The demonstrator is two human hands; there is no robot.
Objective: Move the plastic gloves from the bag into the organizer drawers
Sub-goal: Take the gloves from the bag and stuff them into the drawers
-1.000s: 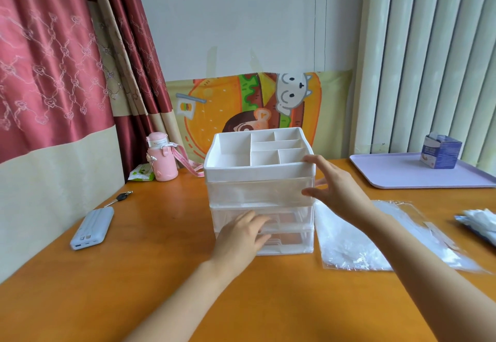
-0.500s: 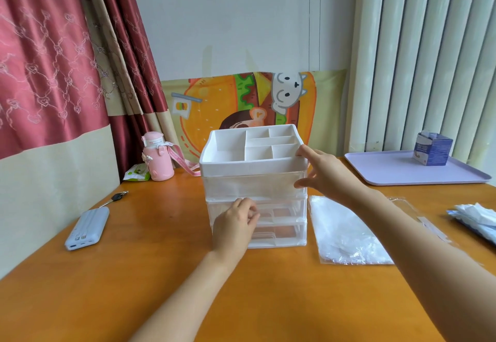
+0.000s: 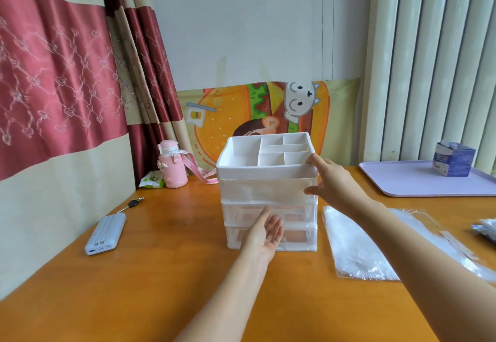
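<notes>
The plastic gloves (image 3: 351, 245) lie as a flat whitish stack inside the clear bag (image 3: 425, 221), which rests on the table (image 3: 166, 274) just to the right of the organizer (image 3: 268, 191), towards the table's right edge. The right forearm crosses above the bag.

The organizer stands in the middle of the table, nearer the far edge than the near one. It has a white top tray split into compartments and three see-through drawers stacked beneath it, all pushed in.

The left hand (image 3: 265, 231) is in front of the two lower drawers, palm turned up, fingers straight and loosely together, holding nothing. Its fingertips reach the seam under the top drawer; I cannot tell whether they touch it.

The right hand (image 3: 334, 184) is at the organizer's front right corner with its fingers spread. The forefinger lies stretched along the top tray's rim and the thumb rests against the front of the top drawer; nothing is closed in its grip.

By the far left corner stand a pink bottle (image 3: 171, 167) with a strap and a green packet (image 3: 152, 182) beside it. Nearer the left edge lie a key (image 3: 132, 204) and a pale power bank (image 3: 106, 234). At the far right edge a lilac tray (image 3: 418, 184) carries a small blue box (image 3: 453, 162). A white packet (image 3: 485, 229) lies at the right edge.
</notes>
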